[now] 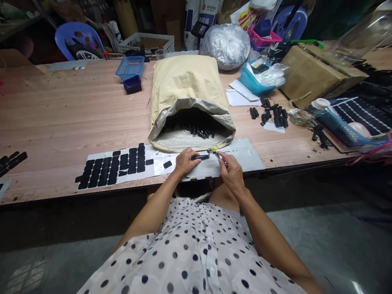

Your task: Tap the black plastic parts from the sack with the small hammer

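My left hand [185, 162] is closed on a slim black part [201, 157], holding it low over the grey-white board [249, 157] at the table's front edge. Just to its right, my right hand [230, 169] grips what looks like a small hammer [213, 149] with a yellow-green end; its head is beside the part's tip. Beyond both hands lies a tan sack [186, 77], its open mouth facing me, with several black parts [200, 131] inside. To the left, black rounded stickers [104, 171] sit in rows on white backing, and one loose sticker [167, 164] lies near my left hand.
Clusters of black parts [275, 114] lie on the table right of the sack. Farther right are a cardboard box [315, 73] and a blue basket [346, 122]. A teal basin [255, 81] and small blue baskets [130, 67] stand toward the back.
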